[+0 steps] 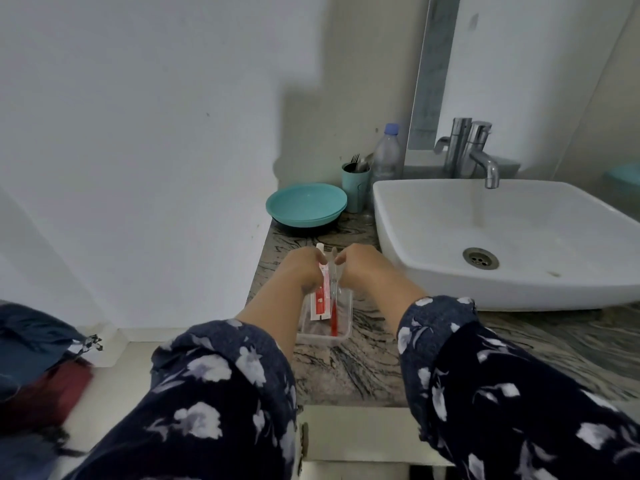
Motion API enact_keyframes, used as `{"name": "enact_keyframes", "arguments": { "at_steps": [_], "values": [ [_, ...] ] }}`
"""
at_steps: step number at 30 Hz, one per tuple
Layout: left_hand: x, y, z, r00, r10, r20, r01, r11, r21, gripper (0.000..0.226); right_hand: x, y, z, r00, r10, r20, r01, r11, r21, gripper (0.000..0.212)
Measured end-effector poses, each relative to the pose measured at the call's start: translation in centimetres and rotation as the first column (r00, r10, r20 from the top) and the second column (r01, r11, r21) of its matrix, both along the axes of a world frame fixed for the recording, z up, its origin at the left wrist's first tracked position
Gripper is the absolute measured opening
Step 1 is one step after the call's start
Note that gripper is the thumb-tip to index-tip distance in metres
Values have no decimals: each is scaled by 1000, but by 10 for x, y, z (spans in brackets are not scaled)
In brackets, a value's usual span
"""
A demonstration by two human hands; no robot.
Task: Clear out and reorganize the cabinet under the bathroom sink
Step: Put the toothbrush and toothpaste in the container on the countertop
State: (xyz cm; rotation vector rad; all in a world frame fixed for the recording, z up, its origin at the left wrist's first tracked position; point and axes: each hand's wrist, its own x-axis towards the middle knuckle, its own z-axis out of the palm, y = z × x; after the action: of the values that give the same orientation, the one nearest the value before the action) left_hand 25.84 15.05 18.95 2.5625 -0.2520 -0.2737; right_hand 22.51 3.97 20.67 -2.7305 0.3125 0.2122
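Both hands are settling toiletries into a clear tray (341, 336) on the tabletop (349, 372).
Left hand (300, 270) fingers are pinching a light, soft toothpaste tube (320, 296); right hand (360, 268) fingers are closing on a stiff, slim toothbrush (334, 315).

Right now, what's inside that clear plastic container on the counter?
The clear container holds a red-and-white toothpaste tube and a red toothbrush. Both hands cover their upper ends, so anything beneath is hidden.

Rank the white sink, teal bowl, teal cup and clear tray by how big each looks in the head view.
1. white sink, by far the largest.
2. teal bowl.
3. clear tray; it is partly hidden by the hands and nearer the camera, so its place against the bowl is unsure.
4. teal cup, smallest.
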Motion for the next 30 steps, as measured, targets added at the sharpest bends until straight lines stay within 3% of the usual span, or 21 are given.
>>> {"name": "enact_keyframes", "arguments": {
  "at_steps": [7,10,11,13,19,30],
  "values": [
    [-68,-3,14,998,23,54,-24,999,29,32,-59,-6,24,958,244,-151,-258,963,-75,39],
    [-107,-7,12,995,70,65,-71,997,21,32,-95,-12,35,909,372,-186,-361,928,90,50],
    [-121,-9,11,994,98,53,-98,995,-5,35,-103,-15,33,902,387,-189,-386,921,46,52],
    [-151,-11,7,989,150,9,-150,988,-35,37,-116,-21,22,884,416,-211,-435,899,-47,55],
    [-234,-7,-26,947,315,-71,-312,949,48,27,-165,-27,-21,782,530,-329,-563,826,-6,44],
    [-358,7,-156,795,482,-369,-475,872,116,29,-258,-11,-124,557,612,-560,-734,679,12,48]
  ]
}}
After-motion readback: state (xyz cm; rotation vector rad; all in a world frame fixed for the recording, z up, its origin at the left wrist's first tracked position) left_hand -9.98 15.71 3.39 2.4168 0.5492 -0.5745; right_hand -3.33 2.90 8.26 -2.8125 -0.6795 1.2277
